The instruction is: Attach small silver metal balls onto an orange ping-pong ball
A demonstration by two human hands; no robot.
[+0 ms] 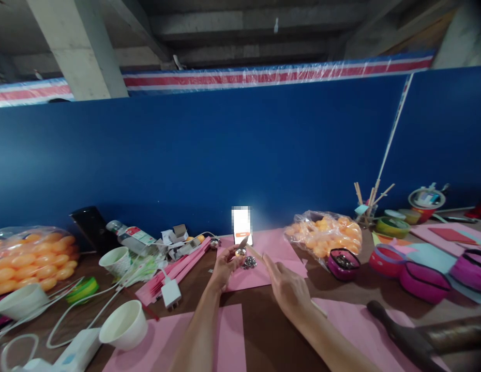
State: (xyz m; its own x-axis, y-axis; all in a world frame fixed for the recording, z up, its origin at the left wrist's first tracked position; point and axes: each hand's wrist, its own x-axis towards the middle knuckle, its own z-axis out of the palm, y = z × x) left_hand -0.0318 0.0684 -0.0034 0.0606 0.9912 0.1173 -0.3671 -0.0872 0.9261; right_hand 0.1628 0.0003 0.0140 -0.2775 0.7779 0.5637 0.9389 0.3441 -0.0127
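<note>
Phone (242, 221): lit, far edge of pink paper (281, 248), by blue wall (240, 150).
Left hand (227, 266): fingertips pinched on shiny piece (241, 251).
Right hand (286, 285): fingers closed around pale stick (256, 253), tip near left hand.
Metal bits (249, 263): heaped between hands, on paper.
Hammer (403, 330): near right.

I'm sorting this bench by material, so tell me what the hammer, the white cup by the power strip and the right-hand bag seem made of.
Hammer: dull dark metal head; brown, streaked handle, probably wood.
Cup: smooth matte white, paper or plastic.
Bag: thin clear plastic, with shiny creases.
</note>
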